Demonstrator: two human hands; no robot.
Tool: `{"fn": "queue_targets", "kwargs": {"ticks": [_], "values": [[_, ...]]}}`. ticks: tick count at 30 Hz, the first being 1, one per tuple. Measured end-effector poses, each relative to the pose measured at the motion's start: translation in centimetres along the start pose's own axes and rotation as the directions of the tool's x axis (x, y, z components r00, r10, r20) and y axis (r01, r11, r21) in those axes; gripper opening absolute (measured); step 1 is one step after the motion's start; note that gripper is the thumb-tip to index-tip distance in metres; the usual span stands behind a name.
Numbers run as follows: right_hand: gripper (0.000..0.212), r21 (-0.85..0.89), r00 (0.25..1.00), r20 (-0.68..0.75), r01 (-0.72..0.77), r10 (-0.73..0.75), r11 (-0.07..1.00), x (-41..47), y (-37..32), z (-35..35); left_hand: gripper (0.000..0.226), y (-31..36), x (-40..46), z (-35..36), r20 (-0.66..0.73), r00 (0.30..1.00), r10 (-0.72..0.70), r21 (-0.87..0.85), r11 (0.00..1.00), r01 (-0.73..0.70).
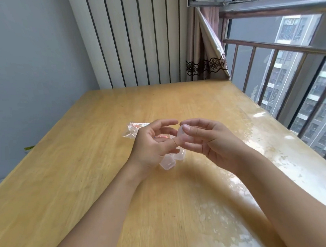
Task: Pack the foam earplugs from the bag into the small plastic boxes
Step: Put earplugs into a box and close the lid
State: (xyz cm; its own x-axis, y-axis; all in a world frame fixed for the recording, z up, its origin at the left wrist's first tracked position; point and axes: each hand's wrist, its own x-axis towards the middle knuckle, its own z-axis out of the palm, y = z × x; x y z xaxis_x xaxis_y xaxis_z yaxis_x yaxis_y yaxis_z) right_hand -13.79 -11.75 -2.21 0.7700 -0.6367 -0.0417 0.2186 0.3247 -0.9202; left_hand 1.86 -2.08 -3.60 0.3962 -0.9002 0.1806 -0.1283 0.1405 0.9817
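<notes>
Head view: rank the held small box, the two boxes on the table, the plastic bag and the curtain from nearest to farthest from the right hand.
1. The held small box, pinched by the right hand, left hand touching it.
2. The two boxes on the table, just below, under the left hand.
3. The plastic bag, beyond the left hand.
4. The curtain, past the table's far edge.
</notes>
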Motion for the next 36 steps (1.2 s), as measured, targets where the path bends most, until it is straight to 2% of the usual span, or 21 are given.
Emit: {"fn": "queue_targets", "kwargs": {"ticks": [5, 8, 11, 17, 22, 24, 27, 29, 32, 35, 36], "values": [[0.032, -0.022, 0.997, -0.038, -0.069, 0.068, 0.997, 0.3, 0.5, 0.0, 0.042, -0.1, -0.3, 0.1, 0.03, 0.999, 0.022, 0.08, 0.997, -0.024], [0.043, -0.08, 0.996, -0.049, -0.079, 0.075, 0.994, 0.1, 0.3, -0.1, 0.035, 0.2, -0.4, 0.3, 0.054, 0.998, 0.014, 0.091, 0.996, -0.018], [0.041, -0.198, 0.999, -0.035, -0.043, 0.037, 0.979, -0.2, -0.1, 0.0, 0.027, 0.4, -0.5, 0.4, 0.037, 0.999, 0.008, 0.091, 0.996, -0.011], [0.02, -0.528, 0.98, -0.108, 0.089, -0.17, 0.845, -0.2, 0.0, 0.0, 0.02, 0.2, -0.5, 0.3, 0.014, 1.0, -0.02, 0.107, 0.994, 0.018], [0.018, -0.667, 0.992, -0.056, 0.044, -0.109, 0.744, -0.4, 0.1, -0.4, 0.004, 0.1, -0.4, 0.2, 0.087, 0.99, -0.11, 0.169, 0.981, 0.094], [0.023, -0.698, 0.994, -0.038, 0.05, -0.106, 0.714, -0.6, 0.3, 0.0, 0.002, -0.2, -0.5, 0.6, 0.048, 0.997, -0.068, 0.272, 0.961, 0.052], [0.025, -0.739, 0.995, -0.027, 0.044, -0.094, 0.672, -0.6, 0.8, 0.6, 0.012, -0.8, -0.7, 1.3, 0.016, 0.994, 0.11, 0.48, 0.871, -0.104], [0.03, -0.734, 0.995, -0.054, 0.018, -0.085, 0.679, -0.5, 1.1, 0.7, 0.019, -0.8, -0.8, 1.6, 0.025, 0.989, 0.146, 0.511, 0.849, -0.138], [0.035, -0.743, 0.992, -0.079, 0.004, -0.094, 0.67, -0.5, 1.4, 1.0, 0.006, -0.8, -1.0, 1.9, 0.042, 0.979, 0.2, 0.559, 0.807, -0.189], [0.03, -0.824, 0.985, -0.095, 0.004, -0.146, 0.566, -0.4, 1.8, 1.0, 0.004, -0.8, -1.2, 2.1, 0.049, 0.967, 0.249, 0.592, 0.773, -0.229], [0.026, -0.837, 0.983, -0.094, 0.008, -0.158, 0.547, -0.3, 1.8, 0.9, 0.011, -0.9, -1.1, 2.0, 0.028, 0.966, 0.257, 0.601, 0.768, -0.222]]}}
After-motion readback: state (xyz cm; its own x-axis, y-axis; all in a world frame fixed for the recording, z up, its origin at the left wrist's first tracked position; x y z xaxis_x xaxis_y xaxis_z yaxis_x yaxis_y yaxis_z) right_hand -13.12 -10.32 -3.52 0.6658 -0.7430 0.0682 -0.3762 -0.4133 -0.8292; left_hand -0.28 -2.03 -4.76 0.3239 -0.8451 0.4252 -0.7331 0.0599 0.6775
